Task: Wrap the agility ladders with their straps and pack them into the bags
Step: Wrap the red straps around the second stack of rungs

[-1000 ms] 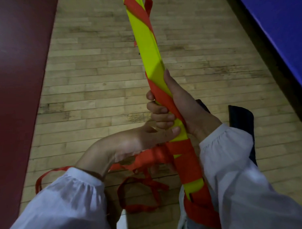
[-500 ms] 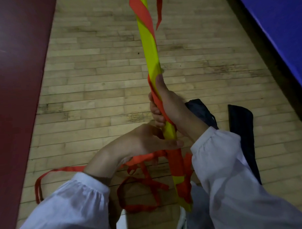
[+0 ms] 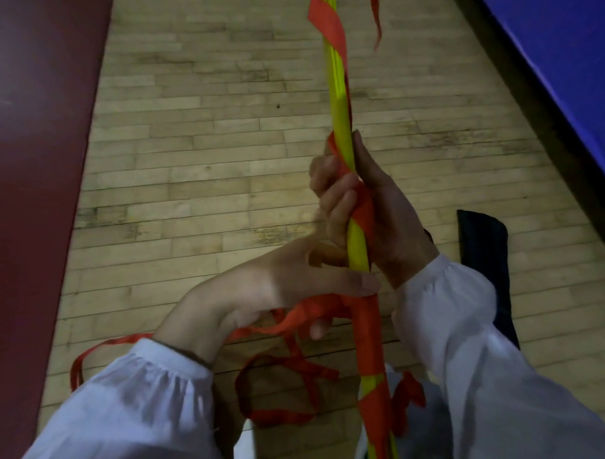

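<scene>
Ladder bundle (image 3: 339,101): yellow flat rungs stacked edge-on, held up off the floor; runs from 6 o'clock near the person's body to 12 o'clock, top out of view.
Strap (image 3: 326,26): orange webbing spiralled round the bundle. Loose loops hang below the hands and trail off toward 8 o'clock.
Right hand (image 3: 372,206): clenched round the bundle mid-length, fingers curled over one strap turn, thumb lying up the 3 o'clock side.
Left hand (image 3: 296,277): just under the right, thumb pressed across the bundle where the strap leaves the wrap. Lower fingers mostly hidden, so probably a pinch on the strap, not a full fist.
Bag (image 3: 483,243): dark, flat on the floor at 3 o'clock of the hands, partly behind the right sleeve, apart from the bundle.
Surroundings: wood floor (image 3: 189,164), red mat (image 3: 35,170) at 9 o'clock, blue mat (image 3: 562,48) at 2 o'clock.
Handling: rungs look stiff, light and smooth, and are likely to slide and fan out if the squeeze slackens. Strap is limp and tangle-prone.
Where to hold: middle of the stack, over a wrapped turn for friction; strap close to the bundle, kept taut.
Progress: wrap partly on, loose tail left, packing not begun.
</scene>
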A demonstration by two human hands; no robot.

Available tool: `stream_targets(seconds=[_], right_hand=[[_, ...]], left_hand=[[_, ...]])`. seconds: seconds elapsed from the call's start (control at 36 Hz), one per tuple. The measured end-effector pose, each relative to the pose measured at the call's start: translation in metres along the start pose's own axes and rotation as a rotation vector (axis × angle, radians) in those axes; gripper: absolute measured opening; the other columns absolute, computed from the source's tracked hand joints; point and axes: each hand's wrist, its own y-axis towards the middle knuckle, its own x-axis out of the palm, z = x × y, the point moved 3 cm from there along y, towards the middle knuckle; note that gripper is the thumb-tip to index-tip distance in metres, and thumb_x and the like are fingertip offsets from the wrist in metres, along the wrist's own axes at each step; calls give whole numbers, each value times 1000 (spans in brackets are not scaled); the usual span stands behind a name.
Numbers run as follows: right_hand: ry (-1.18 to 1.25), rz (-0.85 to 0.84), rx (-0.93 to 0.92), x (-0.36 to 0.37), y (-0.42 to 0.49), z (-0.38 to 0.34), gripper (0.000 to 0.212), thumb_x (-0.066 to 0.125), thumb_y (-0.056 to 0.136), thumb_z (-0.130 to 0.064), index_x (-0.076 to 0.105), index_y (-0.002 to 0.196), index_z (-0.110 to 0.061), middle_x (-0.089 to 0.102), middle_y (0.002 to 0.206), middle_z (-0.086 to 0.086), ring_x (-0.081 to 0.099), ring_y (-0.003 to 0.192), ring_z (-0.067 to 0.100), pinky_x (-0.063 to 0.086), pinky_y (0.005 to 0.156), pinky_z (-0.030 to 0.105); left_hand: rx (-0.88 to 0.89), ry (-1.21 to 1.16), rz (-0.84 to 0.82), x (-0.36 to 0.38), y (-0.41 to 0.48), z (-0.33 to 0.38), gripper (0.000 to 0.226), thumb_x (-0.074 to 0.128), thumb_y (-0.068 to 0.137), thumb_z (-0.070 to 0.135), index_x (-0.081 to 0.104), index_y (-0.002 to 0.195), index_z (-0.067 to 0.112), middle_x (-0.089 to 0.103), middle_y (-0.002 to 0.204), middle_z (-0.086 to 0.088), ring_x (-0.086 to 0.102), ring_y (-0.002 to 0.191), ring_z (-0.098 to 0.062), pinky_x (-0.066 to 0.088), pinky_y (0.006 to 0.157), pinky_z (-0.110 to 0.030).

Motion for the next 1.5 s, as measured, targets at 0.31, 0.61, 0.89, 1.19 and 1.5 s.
stream_targets(seconds=[0.31,0.61,0.89,1.19,1.5], right_hand=[[-274,165,18,1,1,4,37,48,88,-46,49,86,-10,54,53,-1,55,41,8,50,41,21],[-627,407,-68,1,-1,1,36,33,100,-46,44,83,-16,44,51,-6,44,39,4,42,40,18],[-758,498,-174,-5,1,-1,27,42,100,-40,42,88,-15,53,54,1,50,43,13,47,46,23],[-785,511,-290,-5,2,-3,24,54,96,-29,59,94,-6,68,75,11,67,68,24,58,64,33],[-479,287,-97,0,5,3,57,30,97,-58,56,103,-8,45,58,-3,38,41,4,36,41,16]], left_hand=[[-60,59,-68,-1,-4,-3,10,67,81,21,66,74,13,67,62,8,61,49,-3,49,53,-19],[-203,338,69,-29,7,-39,17,58,96,34,69,94,22,70,108,-14,59,55,3,48,72,-30],[-137,183,111,-7,2,-15,35,64,88,38,71,72,7,74,70,-1,49,43,-12,42,49,-16],[-6,96,68,-3,-3,-6,38,63,90,11,66,53,19,60,47,5,49,38,-9,40,44,-17],[28,79,-34,0,0,-12,47,60,91,9,66,46,23,56,45,6,49,38,-4,40,44,-15]])
